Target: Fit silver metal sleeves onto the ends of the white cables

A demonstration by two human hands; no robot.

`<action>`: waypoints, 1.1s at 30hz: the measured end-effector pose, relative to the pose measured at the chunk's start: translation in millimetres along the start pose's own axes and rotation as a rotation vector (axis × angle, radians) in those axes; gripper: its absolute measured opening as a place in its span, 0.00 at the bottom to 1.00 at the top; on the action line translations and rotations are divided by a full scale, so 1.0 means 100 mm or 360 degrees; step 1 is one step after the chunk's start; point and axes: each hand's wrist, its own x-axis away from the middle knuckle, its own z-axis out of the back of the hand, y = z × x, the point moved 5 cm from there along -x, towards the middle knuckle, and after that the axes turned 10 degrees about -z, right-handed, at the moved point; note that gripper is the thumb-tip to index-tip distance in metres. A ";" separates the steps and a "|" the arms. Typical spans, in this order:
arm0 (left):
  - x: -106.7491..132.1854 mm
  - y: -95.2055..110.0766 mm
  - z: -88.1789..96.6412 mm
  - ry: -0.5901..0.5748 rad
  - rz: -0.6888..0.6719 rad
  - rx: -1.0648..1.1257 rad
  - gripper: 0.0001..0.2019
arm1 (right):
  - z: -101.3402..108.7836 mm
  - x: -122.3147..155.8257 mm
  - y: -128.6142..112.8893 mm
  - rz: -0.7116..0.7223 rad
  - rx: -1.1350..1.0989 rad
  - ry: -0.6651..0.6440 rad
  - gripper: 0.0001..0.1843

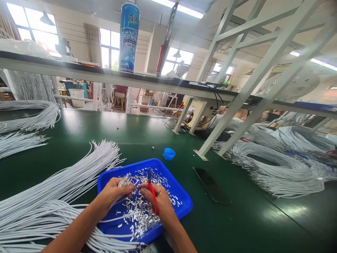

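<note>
My left hand (117, 192) is closed round a small bunch of white cables (124, 180), their ends pointing up and away from me. Close to its fingertips is my right hand (158, 200), holding red-handled scissors or snips (153, 198) with the dark tip upward. Its thumb and forefinger reach toward the cable ends; whether they pinch a small piece I cannot tell. Both hands are above a blue tray (184, 196) scattered with many small shiny metal pieces (146, 219). A long bundle of white cables (65, 175) lies to the left, and more cables pass under my left forearm.
Beyond the tray sits a small blue cap (169, 154), and a black phone (210, 184) lies to its right. Coiled white cables (279, 165) rest at the right. Slanted metal posts (234, 112) carry a shelf with a blue spray can (129, 37) over the green table (86, 130).
</note>
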 end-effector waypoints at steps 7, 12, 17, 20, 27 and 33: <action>0.01 -0.10 -0.01 -0.0011 -0.0197 -0.0568 0.16 | -0.11 0.10 -0.04 0.0304 -0.0054 0.0287 0.12; 0.02 -0.06 -0.06 -0.0131 -0.0277 -0.0508 0.11 | -0.17 0.07 -0.01 0.0185 -0.0132 0.0162 0.15; 0.04 0.03 -0.07 -0.0077 -0.0263 -0.0376 0.08 | -0.15 0.13 -0.03 0.0211 -0.0219 0.0231 0.13; 0.06 -0.06 -0.08 -0.0160 -0.0048 -0.0131 0.10 | -0.07 0.23 -0.16 0.0451 -0.0041 0.0386 0.09; 0.09 -0.23 -0.06 -0.0177 0.0317 0.0195 0.11 | 0.34 0.02 -0.11 0.0220 -0.0850 0.0569 0.20; 0.09 -0.16 -0.09 -0.0208 0.0219 0.0000 0.14 | 0.08 -0.01 -0.01 0.0035 -0.0400 0.0186 0.14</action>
